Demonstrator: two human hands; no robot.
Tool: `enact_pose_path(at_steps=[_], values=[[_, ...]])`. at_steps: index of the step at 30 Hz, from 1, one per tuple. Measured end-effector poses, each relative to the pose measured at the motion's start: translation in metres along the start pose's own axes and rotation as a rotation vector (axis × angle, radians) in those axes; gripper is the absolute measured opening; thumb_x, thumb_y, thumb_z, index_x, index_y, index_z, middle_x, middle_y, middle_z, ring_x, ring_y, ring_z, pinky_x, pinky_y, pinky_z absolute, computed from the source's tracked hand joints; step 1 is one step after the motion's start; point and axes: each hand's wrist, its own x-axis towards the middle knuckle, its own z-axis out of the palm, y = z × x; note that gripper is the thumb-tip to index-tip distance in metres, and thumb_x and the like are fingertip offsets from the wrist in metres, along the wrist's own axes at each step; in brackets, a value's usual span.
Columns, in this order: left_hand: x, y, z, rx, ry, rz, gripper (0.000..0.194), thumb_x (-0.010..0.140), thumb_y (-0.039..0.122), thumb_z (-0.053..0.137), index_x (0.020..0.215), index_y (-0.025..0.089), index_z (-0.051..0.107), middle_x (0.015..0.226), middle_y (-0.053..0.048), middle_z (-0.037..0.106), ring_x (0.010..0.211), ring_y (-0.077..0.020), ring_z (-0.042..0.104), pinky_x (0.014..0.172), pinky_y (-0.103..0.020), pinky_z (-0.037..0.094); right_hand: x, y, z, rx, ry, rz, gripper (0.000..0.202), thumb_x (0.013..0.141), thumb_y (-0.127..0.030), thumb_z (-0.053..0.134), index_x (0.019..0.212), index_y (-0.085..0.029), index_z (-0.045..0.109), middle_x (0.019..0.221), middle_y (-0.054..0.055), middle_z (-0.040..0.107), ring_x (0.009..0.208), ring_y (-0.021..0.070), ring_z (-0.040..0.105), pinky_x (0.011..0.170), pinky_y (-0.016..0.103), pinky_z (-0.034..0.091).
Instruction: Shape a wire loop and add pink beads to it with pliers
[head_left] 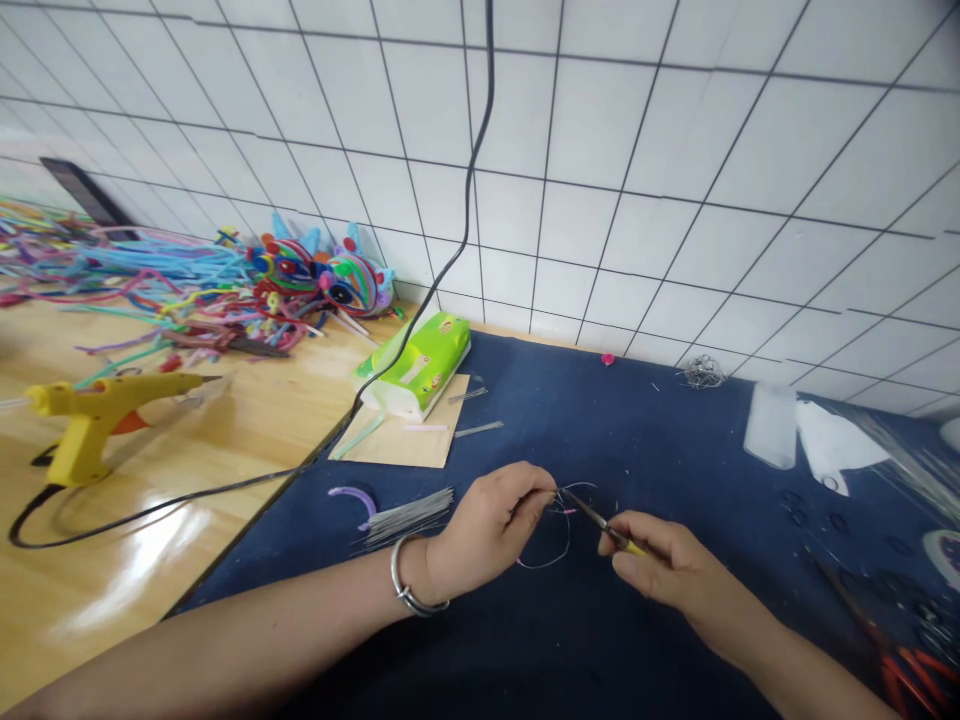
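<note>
My left hand (499, 515), with a silver bangle on the wrist, pinches a thin wire (561, 550) bent into a loop with small pink bits on it. In my right hand (664, 560) is a pair of pliers (596, 515) with a yellow handle, mostly hidden by the fingers. The jaws meet the wire right at my left fingertips. Whether they are closed on it is too small to tell. Left of my left hand lie a bundle of straight wires (412, 517) and a curved purple pipe cleaner (356, 500) on the dark blue mat (480, 650).
A yellow glue gun (97, 420) lies at left, its black cord (225, 490) crossing the table. Behind are a green tissue pack (424, 360), a pile of pipe cleaners (172, 265) and colourful figures (356, 280). At right are red-handled pliers (911, 675) and a wire tangle (703, 372).
</note>
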Motion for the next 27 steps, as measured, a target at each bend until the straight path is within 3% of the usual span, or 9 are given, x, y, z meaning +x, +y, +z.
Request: enact_pose_path(at_steps=[3, 8, 20, 27], values=[[-0.0005, -0.0006, 0.0006, -0.016, -0.006, 0.009, 0.016, 0.086, 0.015, 0.04, 0.086, 0.016, 0.055, 0.078, -0.004, 0.056, 0.071, -0.0125, 0.05, 0.067, -0.025, 0.041, -0.0004, 0.0007, 0.0016, 0.236, -0.068, 0.105, 0.026, 0.082, -0.042, 0.05, 0.088, -0.017, 0.054, 0.062, -0.004, 0.037, 0.051, 0.0056, 0.032, 0.046, 0.019, 0.025], [-0.0013, 0.0003, 0.0004, -0.017, -0.014, -0.014, 0.015, 0.087, 0.016, 0.039, 0.086, 0.015, 0.055, 0.075, -0.003, 0.054, 0.069, -0.0116, 0.049, 0.065, -0.025, 0.04, -0.0023, 0.0015, 0.0038, 0.449, -0.133, 0.187, 0.024, 0.081, -0.039, 0.053, 0.088, -0.016, 0.054, 0.064, -0.004, 0.039, 0.048, 0.0039, 0.032, 0.044, 0.019, 0.021], [-0.0024, 0.0013, 0.0016, -0.081, -0.032, -0.023, 0.015, 0.087, 0.016, 0.04, 0.085, 0.014, 0.054, 0.074, -0.002, 0.053, 0.067, -0.0108, 0.048, 0.064, -0.025, 0.04, -0.0016, 0.0058, 0.0065, 0.629, -0.175, 0.273, 0.022, 0.08, -0.037, 0.053, 0.085, -0.015, 0.054, 0.06, -0.004, 0.041, 0.043, 0.0019, 0.03, 0.039, 0.018, 0.014], [-0.0024, 0.002, 0.002, -0.125, -0.045, -0.054, 0.014, 0.087, 0.015, 0.04, 0.084, 0.015, 0.054, 0.074, -0.001, 0.054, 0.067, -0.0104, 0.048, 0.063, -0.024, 0.041, -0.0017, 0.0089, 0.0082, 0.648, -0.174, 0.249, 0.021, 0.082, -0.034, 0.052, 0.086, -0.013, 0.054, 0.06, -0.004, 0.039, 0.044, 0.0014, 0.029, 0.04, 0.018, 0.013]])
